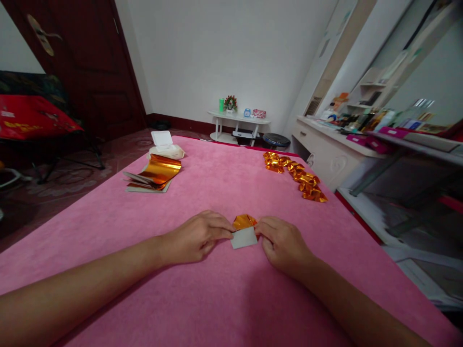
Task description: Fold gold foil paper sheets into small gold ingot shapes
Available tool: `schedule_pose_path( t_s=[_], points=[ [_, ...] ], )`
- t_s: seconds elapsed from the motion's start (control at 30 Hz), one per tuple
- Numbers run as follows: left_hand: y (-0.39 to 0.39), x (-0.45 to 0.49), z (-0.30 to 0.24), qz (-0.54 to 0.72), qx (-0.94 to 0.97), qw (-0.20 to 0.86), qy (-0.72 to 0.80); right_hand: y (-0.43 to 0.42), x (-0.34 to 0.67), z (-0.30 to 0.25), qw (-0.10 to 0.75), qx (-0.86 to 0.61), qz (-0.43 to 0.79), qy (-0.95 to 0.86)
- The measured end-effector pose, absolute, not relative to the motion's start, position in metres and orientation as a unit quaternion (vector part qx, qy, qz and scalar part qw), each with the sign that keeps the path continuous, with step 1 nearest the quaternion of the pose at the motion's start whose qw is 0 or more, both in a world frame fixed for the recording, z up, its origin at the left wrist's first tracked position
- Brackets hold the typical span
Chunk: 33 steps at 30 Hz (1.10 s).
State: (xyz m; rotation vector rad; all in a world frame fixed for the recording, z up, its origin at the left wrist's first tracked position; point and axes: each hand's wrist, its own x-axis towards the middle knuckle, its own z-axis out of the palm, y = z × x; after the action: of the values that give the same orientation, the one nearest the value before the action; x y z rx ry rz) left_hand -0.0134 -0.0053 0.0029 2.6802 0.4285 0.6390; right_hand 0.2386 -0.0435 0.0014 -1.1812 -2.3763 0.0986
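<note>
Between my hands, on the pink cloth [202, 299], lies a partly folded sheet of gold foil paper [244, 237], its pale grey back showing on the near flap and shiny gold at the far side. My left hand [200, 236] pinches its left edge with the fingertips. At the right edge, the curled fingers of my right hand [284, 243] grip the paper too. A stack of gold foil sheets [159, 171] with grey backs rests at the far left, top sheets curling. Several folded gold foil pieces [296, 174] form a line at the far right.
Behind the stack is a white packet with an open lid [162, 140]. A dresser [320, 142] crowded with bottles stands along the right. Beyond the table are a small white side table [238, 117] and a round stool [276, 140]. A chair with a red bag [36, 115] is at left.
</note>
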Motion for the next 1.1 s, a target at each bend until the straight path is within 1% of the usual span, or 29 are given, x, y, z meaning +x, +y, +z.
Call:
schedule_pose_path(
  t_s=[0.13,0.3,0.4,0.47,0.6,0.7,0.8,0.9,1.03,1.1],
  points=[
    [-0.004,-0.013,0.002,0.217,0.948,0.183,0.147,-0.046,0.235,-0.004,0.25,-0.459,0.06,-0.85],
    [0.009,-0.005,0.009,0.204,0.945,0.215,0.138,-0.039,0.241,-0.008,0.31,-0.448,0.141,-0.827],
    [0.023,0.005,0.01,0.203,0.938,0.252,0.125,-0.037,0.244,-0.007,0.333,-0.451,0.165,-0.811],
    [0.034,0.012,0.008,0.211,0.934,0.267,0.114,-0.038,0.244,-0.005,0.331,-0.451,0.174,-0.81],
    [0.05,0.02,0.004,0.231,0.939,0.239,0.089,-0.044,0.243,-0.001,0.316,-0.418,0.189,-0.83],
    [0.055,0.021,0.003,0.219,0.945,0.238,0.049,-0.038,0.247,0.0,0.309,-0.384,0.196,-0.848],
    [0.053,0.021,0.002,0.21,0.942,0.26,0.029,-0.023,0.251,0.0,0.298,-0.363,0.185,-0.863],
    [0.049,0.02,0.0,0.227,0.938,0.258,0.052,-0.016,0.251,0.003,0.284,-0.36,0.142,-0.877],
    [0.043,0.019,-0.007,0.252,0.933,0.239,0.094,-0.034,0.238,0.009,0.292,-0.376,0.08,-0.876],
    [0.041,0.019,-0.01,0.254,0.933,0.23,0.105,-0.046,0.229,0.01,0.27,-0.365,0.077,-0.888]
  ],
)
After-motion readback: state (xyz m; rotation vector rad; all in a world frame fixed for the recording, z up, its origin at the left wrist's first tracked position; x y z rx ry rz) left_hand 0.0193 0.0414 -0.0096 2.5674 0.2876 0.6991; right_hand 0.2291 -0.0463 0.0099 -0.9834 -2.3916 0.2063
